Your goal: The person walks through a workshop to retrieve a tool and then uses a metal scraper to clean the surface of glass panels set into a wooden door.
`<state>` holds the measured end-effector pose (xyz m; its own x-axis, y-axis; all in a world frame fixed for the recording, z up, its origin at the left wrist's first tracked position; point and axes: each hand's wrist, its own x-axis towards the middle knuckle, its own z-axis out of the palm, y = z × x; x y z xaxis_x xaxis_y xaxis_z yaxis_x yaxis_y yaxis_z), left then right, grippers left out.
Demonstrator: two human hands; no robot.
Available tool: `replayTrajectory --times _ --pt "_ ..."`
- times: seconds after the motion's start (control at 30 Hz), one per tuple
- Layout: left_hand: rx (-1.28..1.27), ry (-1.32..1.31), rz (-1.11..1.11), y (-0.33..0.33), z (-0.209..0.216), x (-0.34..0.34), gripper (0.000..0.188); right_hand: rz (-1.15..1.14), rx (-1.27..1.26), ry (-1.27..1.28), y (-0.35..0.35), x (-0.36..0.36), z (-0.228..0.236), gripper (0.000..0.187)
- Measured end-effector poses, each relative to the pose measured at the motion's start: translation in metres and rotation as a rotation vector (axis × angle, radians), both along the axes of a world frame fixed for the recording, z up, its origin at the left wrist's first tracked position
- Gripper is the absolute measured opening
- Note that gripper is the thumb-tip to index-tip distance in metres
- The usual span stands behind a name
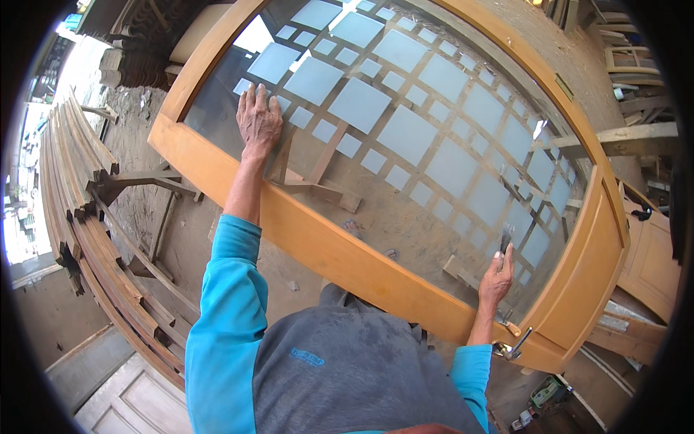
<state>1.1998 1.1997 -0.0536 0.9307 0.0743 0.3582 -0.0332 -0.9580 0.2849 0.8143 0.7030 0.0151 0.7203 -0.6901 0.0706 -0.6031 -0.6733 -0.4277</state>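
A varnished wooden door [325, 249] lies before me, with a large glass panel [303, 155] patterned in frosted squares. My left hand [260, 119] rests flat on the glass near its left end, fingers stretched and nothing held. Toward the panel's right end, my right hand [496, 281] is closed over the glass. A small dark, flared piece [507, 235] sticks out past its fingertips; I cannot tell its exact kind. Close to the right wrist, a wooden-handled tool [512, 328] lies on the door beside a metal door handle [512, 351].
Long curved timber strips [94, 239] are stacked on a wooden stand at the left. A pale panelled door [134, 398] lies lower left. Another wooden door [654, 260] leans at the right, near timber pieces. A green power tool [547, 390] sits on the lower right.
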Motion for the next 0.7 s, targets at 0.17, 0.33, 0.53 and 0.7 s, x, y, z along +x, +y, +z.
replayTrajectory --times 0.17,0.33,0.53,0.7 --pt "0.058 0.065 -0.012 -0.02 0.005 -0.031 0.055 -0.003 -0.085 -0.049 0.002 -0.003 -0.01 0.05" --pt "0.088 0.203 0.021 -0.058 0.01 -0.061 0.068 -0.011 -0.005 -0.028 -0.002 -0.004 -0.001 0.05" --pt "0.097 0.273 0.051 -0.071 0.023 -0.072 0.071 0.069 0.071 -0.258 -0.019 -0.026 -0.001 0.051" --pt "0.083 0.252 0.081 -0.072 0.022 -0.074 0.065 0.061 0.135 -0.132 -0.013 -0.053 0.014 0.047"
